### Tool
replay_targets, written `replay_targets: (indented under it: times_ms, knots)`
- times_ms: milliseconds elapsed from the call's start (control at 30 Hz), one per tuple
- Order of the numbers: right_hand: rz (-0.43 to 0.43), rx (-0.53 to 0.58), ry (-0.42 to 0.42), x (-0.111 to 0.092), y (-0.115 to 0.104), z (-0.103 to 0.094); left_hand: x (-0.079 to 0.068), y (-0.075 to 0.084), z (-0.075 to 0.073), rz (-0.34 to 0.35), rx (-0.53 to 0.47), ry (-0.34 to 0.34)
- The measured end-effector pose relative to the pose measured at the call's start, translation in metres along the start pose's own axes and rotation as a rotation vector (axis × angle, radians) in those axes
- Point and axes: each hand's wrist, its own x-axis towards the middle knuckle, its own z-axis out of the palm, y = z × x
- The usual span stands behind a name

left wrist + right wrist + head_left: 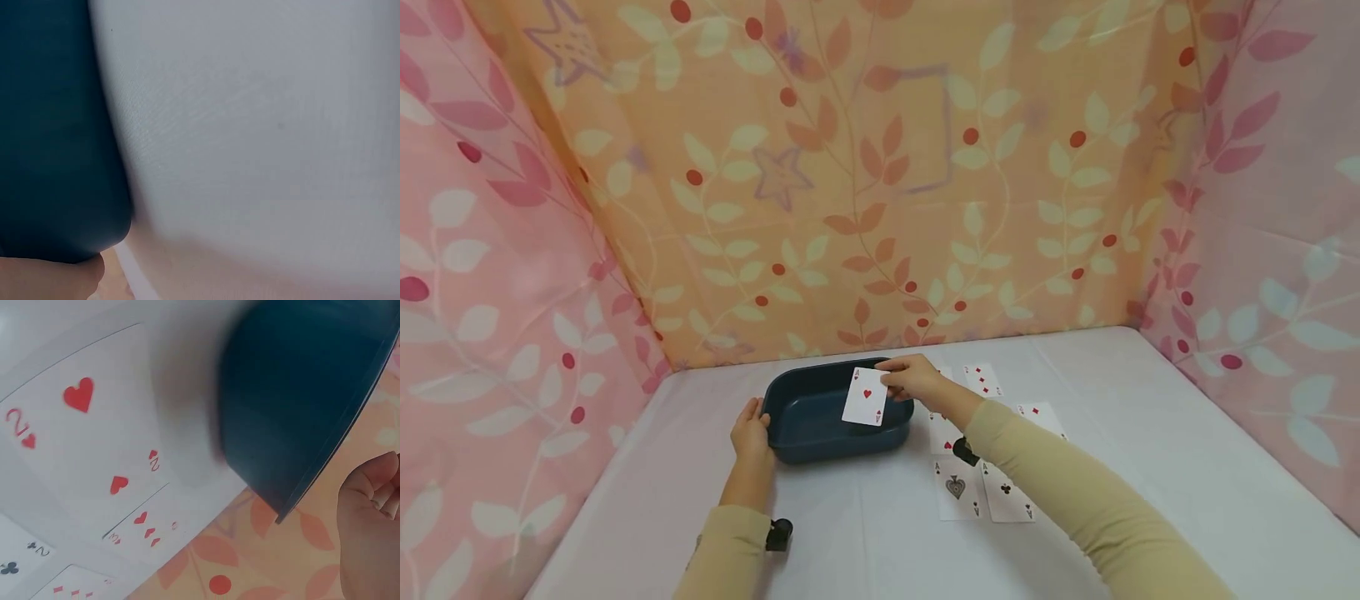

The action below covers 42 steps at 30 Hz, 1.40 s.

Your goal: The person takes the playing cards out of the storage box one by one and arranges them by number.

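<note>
Right hand (912, 379): pinching one white ace-of-hearts playing card (866, 397) above one dark-blue oval plastic tub (820, 417).
Left hand (751, 432): fingers curling on tub's left rim.
White table (850, 533): at least six cards are lying face-up.

Near tabletop (865, 542) left open; far side blocked by bin (805, 417), right side covered by laid-out cards (977, 492), fabric walls (512, 292) closing three sides.
</note>
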Motion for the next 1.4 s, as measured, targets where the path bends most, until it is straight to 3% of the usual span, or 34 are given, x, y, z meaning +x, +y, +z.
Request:
replay_targets:
  times_ms: [767,933,1200,1400]
  knots:
    - [-0.013,-0.081,0.013,-0.035,0.011,-0.051,-0.001,0.003,0.001,-0.017,0.032,0.009]
    - [-0.039,-0.103,-0.005,-0.043,0.010,-0.062,0.001,0.003,0.002,-0.017,0.020,-0.010]
    - [-0.053,-0.112,-0.008,-0.057,0.009,-0.078,0.002,0.012,0.000,-0.071,0.056,-0.063]
    - [-0.061,-0.108,-0.016,-0.065,0.016,-0.090,0.004,0.007,-0.007,-0.073,0.094,-0.068]
